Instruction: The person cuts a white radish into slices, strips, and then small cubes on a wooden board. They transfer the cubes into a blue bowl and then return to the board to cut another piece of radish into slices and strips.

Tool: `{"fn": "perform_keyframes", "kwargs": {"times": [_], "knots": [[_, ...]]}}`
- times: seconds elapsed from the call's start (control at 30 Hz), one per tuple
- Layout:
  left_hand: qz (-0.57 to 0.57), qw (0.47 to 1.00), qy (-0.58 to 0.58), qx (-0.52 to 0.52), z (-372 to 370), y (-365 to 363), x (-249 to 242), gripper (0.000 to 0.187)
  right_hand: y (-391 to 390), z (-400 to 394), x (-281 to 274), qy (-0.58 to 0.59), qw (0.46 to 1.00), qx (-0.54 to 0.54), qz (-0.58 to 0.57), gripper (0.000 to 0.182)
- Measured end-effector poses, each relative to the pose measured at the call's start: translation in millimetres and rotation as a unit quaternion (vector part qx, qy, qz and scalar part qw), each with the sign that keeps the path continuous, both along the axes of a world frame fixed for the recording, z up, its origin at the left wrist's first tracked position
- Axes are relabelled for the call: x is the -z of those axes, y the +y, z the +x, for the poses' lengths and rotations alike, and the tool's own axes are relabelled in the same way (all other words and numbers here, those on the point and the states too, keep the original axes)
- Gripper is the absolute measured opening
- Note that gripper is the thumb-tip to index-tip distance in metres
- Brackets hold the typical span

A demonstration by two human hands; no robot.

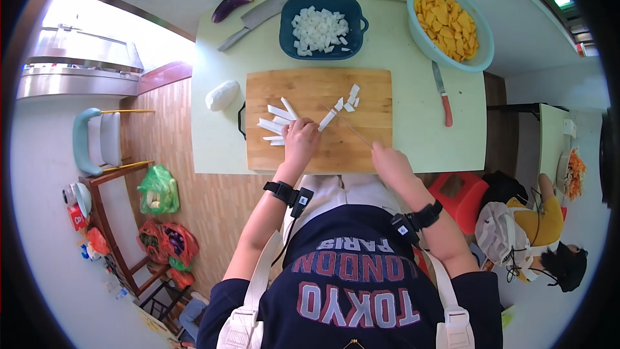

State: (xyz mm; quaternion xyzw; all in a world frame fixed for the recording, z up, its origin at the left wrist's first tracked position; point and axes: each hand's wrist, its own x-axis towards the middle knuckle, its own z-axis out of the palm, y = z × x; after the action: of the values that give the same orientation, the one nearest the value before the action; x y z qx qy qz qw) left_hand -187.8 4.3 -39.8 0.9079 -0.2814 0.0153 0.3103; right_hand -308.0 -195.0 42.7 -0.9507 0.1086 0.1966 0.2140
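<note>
My right hand (392, 163) is closed round the handle of a kitchen knife, its thin blade (356, 132) slanting up-left across the wooden cutting board (368, 84). My left hand (301, 137) is bent on the board, its fingertips pressed at the lower end of a white radish strip (328, 120). Beside and under that hand lie several more radish strips (270, 126). Cut white pieces (353, 95) sit to the right of the blade. A peeled chunk of white radish (222, 95) rests on the table left of the board.
Behind the board stands a dark blue basket (289, 42) of white cubes. A light blue bowl (483, 58) holds orange pieces. A cleaver (265, 11), an eggplant (231, 6) and a red-handled knife (442, 94) lie on the table. Another person (539, 223) sits at right, near a red stool (460, 197).
</note>
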Motion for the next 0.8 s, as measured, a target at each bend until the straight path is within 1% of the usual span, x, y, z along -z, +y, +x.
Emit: {"fn": "perform_keyframes", "kwargs": {"times": [0.13,0.2,0.3,0.43,0.63,0.7,0.8], "knots": [[-0.008,1.000,-0.010,0.013,-2,1,-6,0.014,4,-14,-2,0.018,1.000,0.002,0.000,0.017],[-0.010,0.999,-0.019,0.026,-1,-1,-4,0.012,6,-16,5,-0.004,1.000,0.001,-0.011,0.015],[-0.024,0.998,-0.037,0.036,0,-2,2,0.010,7,-13,11,0.004,1.000,-0.007,0.002,0.015],[-0.007,0.999,-0.034,0.034,1,-3,5,0.007,10,-5,16,0.026,1.000,-0.009,0.005,0.011],[-0.013,0.999,-0.033,0.030,1,-4,8,0.004,3,3,42,0.044,0.998,0.006,0.035,0.016],[-0.016,0.999,-0.034,0.027,0,-5,9,0.004,-2,2,43,0.040,0.996,0.017,0.082,0.018],[-0.016,0.998,-0.048,0.027,0,-5,10,0.003,-3,4,39,0.045,0.994,0.016,0.095,0.019]]}}
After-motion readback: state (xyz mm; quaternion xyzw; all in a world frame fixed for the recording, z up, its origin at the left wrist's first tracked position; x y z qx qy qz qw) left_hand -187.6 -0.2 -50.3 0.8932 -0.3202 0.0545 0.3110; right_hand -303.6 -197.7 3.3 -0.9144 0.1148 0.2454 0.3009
